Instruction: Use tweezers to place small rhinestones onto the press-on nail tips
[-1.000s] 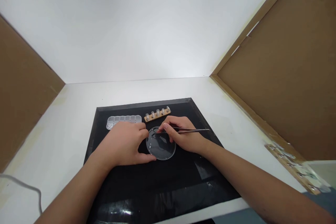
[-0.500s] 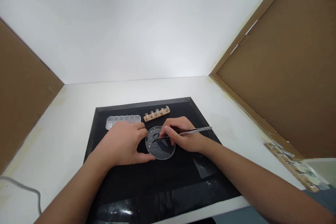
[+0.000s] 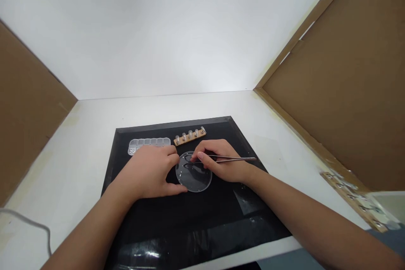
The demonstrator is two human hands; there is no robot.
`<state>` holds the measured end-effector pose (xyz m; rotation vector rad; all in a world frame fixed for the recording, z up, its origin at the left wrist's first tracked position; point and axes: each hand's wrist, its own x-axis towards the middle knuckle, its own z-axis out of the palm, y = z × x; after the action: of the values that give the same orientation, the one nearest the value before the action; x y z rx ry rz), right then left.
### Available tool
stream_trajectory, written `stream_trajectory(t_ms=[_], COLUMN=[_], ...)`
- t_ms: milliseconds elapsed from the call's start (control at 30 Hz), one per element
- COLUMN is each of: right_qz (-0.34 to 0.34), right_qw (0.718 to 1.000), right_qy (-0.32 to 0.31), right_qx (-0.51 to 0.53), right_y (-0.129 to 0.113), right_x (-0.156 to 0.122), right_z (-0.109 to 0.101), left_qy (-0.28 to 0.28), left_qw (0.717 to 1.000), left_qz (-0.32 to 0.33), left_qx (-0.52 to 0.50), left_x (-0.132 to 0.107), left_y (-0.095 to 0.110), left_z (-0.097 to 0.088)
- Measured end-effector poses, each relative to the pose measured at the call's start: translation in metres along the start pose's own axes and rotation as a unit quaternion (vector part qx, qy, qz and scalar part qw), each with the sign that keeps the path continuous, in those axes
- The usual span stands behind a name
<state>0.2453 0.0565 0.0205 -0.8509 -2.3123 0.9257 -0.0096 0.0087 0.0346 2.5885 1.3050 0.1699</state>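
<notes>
A clear round petri dish [image 3: 195, 180] with several tiny bright pieces in it lies on a black mat [image 3: 164, 223]. My left hand [image 3: 155, 171] holds the dish by its left side, thumb at the near rim and fingers at the far rim. My right hand [image 3: 223, 160] is closed on a pair of metal tweezers [image 3: 234, 159], their bent tips over the far left part of the dish. The tips stand apart; whether a piece lies between them is too small to tell.
Behind my left hand is a clear compartment box [image 3: 148, 141] with small bits in one compartment. A strip with several clear pegs [image 3: 190, 136] lies beyond the dish. Another strip with metal fittings [image 3: 354, 198] is at the right edge. A grey cable [image 3: 28, 221] runs at left.
The tweezers have turned slightly, with their tips shifting a little up and away from me over the dish. My left hand stays at the dish.
</notes>
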Motion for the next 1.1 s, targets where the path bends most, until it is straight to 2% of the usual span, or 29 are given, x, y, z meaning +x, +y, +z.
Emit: stream_trajectory(t_ms=[300, 833, 1100], right_qz=[-0.007, 0.013, -0.013], right_qw=[1.000, 1.000, 1.000], right_qy=[-0.024, -0.007, -0.018], right_qx=[0.007, 0.020, 0.022], right_y=[0.0021, 0.0059, 0.0082], right_x=[-0.0010, 0.0007, 0.0001], right_z=[0.0023, 0.0024, -0.0007], left_qy=[-0.005, -0.002, 0.001], left_qw=[1.000, 1.000, 1.000], left_qz=[-0.001, 0.001, 0.005], left_qx=[0.006, 0.001, 0.006], left_x=[0.0011, 0.0000, 0.0005], left_y=[-0.0007, -0.0009, -0.0004], left_z=[0.0011, 0.0005, 0.0002])
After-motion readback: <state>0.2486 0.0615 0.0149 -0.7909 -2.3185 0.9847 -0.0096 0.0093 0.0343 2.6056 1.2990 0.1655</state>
